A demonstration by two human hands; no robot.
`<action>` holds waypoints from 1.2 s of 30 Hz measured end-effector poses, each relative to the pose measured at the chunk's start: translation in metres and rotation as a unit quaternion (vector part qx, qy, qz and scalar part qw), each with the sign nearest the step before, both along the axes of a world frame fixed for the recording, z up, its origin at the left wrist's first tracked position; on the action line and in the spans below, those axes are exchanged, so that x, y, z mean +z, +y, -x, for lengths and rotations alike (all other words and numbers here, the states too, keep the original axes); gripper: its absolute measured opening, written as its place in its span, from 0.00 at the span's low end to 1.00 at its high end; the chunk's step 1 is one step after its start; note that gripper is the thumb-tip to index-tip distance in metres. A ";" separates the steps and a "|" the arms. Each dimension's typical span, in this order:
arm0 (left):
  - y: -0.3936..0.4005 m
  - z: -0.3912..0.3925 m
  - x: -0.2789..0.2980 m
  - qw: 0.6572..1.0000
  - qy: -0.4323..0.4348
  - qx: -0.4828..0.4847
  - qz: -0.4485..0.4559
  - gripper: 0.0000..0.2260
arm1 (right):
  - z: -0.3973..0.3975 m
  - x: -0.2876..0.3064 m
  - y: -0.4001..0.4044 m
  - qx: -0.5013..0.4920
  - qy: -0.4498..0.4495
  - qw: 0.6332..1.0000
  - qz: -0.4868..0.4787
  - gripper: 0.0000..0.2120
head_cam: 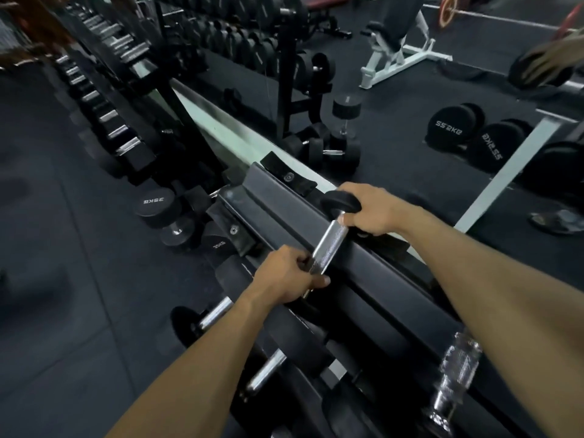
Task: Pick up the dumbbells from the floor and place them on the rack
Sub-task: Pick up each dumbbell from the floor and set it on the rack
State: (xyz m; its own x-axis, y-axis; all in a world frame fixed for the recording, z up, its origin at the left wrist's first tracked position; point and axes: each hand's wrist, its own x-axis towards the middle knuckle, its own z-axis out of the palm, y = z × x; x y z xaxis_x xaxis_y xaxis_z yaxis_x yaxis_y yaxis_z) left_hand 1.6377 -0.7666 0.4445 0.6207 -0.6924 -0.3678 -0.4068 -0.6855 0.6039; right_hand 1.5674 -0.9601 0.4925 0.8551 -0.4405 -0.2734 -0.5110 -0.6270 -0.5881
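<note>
Dumbbell (328, 245) lies across the rack (363, 263) top, its long axis running from my left hand (284, 276) up to my right hand (369, 210). Left fingers curl round the near handle end; right grips, I think, the far head, which sits nearest the mirror.

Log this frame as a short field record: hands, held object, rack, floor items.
left hand: grips near end of the dumbbell handle
right hand: grips far end by the black head
dumbbell: chrome knurled handle, lying across the rack's top rail
rack: black, more dumbbells on lower tiers
floor dumbbells: several beyond the rack
</note>
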 end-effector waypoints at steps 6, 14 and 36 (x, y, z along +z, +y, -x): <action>0.007 0.005 0.005 0.999 -0.031 -0.020 0.011 0.13 | 0.008 0.000 0.013 -0.028 0.016 0.998 0.062 0.24; 0.064 0.009 0.029 0.989 -0.131 -0.062 0.031 0.22 | -0.001 0.045 0.060 0.010 0.041 0.976 0.211 0.32; 0.617 0.166 -0.030 0.971 -0.099 0.205 -0.078 0.20 | 0.031 -0.023 0.602 0.400 0.072 0.897 0.172 0.32</action>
